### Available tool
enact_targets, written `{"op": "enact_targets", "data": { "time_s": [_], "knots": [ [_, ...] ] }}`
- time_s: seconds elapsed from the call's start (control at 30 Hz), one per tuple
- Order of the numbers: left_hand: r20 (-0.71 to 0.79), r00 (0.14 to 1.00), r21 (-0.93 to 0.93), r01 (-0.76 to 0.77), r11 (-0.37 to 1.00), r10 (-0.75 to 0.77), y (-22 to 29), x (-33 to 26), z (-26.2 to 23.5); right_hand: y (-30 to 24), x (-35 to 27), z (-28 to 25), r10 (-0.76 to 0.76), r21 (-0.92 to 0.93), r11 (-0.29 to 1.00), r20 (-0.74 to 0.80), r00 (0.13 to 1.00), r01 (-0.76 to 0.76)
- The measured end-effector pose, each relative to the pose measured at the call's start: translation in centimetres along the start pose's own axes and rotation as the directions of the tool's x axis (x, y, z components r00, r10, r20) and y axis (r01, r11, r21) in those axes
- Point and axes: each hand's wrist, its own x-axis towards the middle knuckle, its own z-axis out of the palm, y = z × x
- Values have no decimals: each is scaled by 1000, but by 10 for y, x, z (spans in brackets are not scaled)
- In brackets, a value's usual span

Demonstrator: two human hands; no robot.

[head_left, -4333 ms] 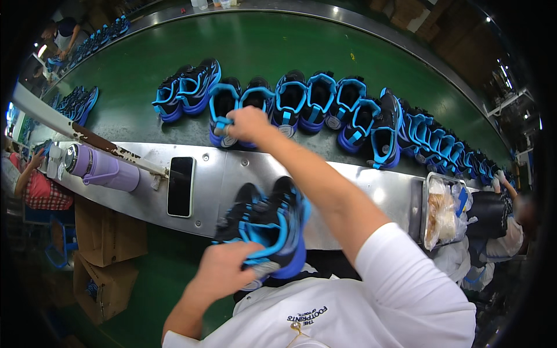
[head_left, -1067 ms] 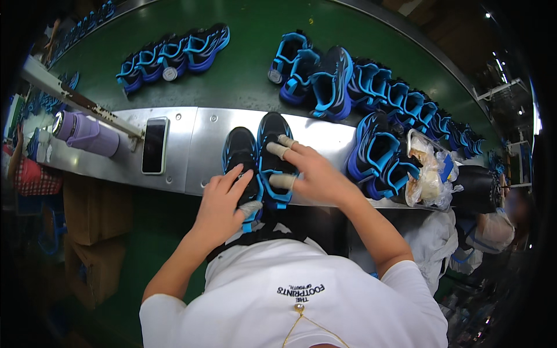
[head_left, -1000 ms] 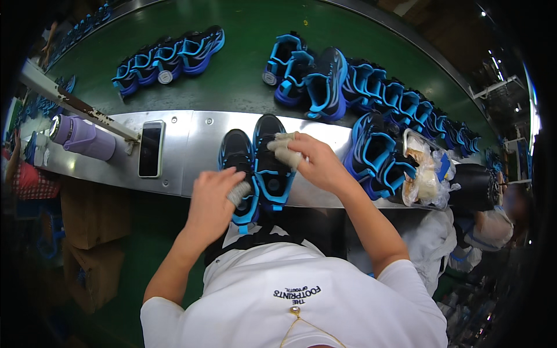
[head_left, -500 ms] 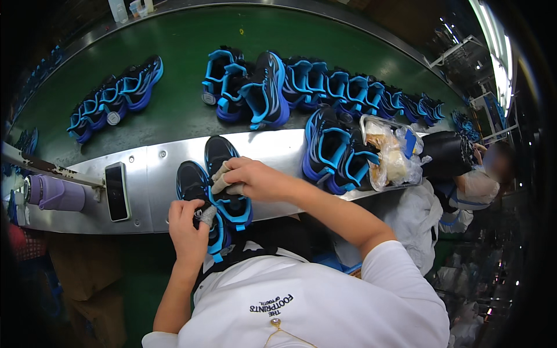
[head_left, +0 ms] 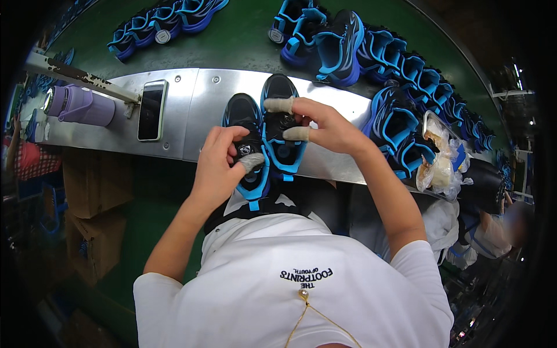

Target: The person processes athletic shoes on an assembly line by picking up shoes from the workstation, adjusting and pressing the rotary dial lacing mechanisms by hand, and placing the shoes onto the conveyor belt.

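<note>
Two black shoes with blue trim lie side by side on a steel work shelf [head_left: 325, 104], toes pointing away from me. My left hand [head_left: 217, 165] grips the tongue area of the left shoe [head_left: 243, 119], one taped finger pressed near its heel. My right hand [head_left: 322, 124] rests on the right shoe [head_left: 278, 93], with two taped fingers laid across its laces and tongue.
A phone [head_left: 151, 110] lies on the shelf at left, next to a purple bottle [head_left: 78, 107]. Several blue and black shoes [head_left: 342, 49] sit on the green conveyor [head_left: 238, 40] beyond. A plastic bag of items [head_left: 438, 162] is at right. Cardboard boxes [head_left: 93, 185] stand below left.
Earlier my right hand reached to the shoes on the conveyor while my left held a pair. Now both shoes lie on the shelf and both hands work at their tongues.
</note>
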Motion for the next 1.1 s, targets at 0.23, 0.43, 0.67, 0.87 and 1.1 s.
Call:
{"op": "enact_targets", "data": {
  "time_s": [0.23, 0.43, 0.67, 0.87, 1.1],
  "knots": [
    [58, 998, -137, 11, 990, -3, -4, 0, -1, -4, 0, 5, 42, -97, 994, -99, 994, -51],
    [210, 975, -334, 136, 933, -67, -11, 4, -2, 7, 0, 15, -15, -233, 972, -139, 990, -18],
    [86, 995, -77, -34, 996, 41, 0, 0, 4, 22, 2, 9, -145, -85, 987, -67, 987, 139],
    [13, 999, -18, -39, 999, 39, 12, 0, -2, 8, 4, 5, 26, 104, 994, -59, 998, -20],
    [-7, 999, -227, -49, 973, 48, 37, -8, 1, 0, 1, 6, 57, 59, 997, -95, 994, -52]
  ]
}}
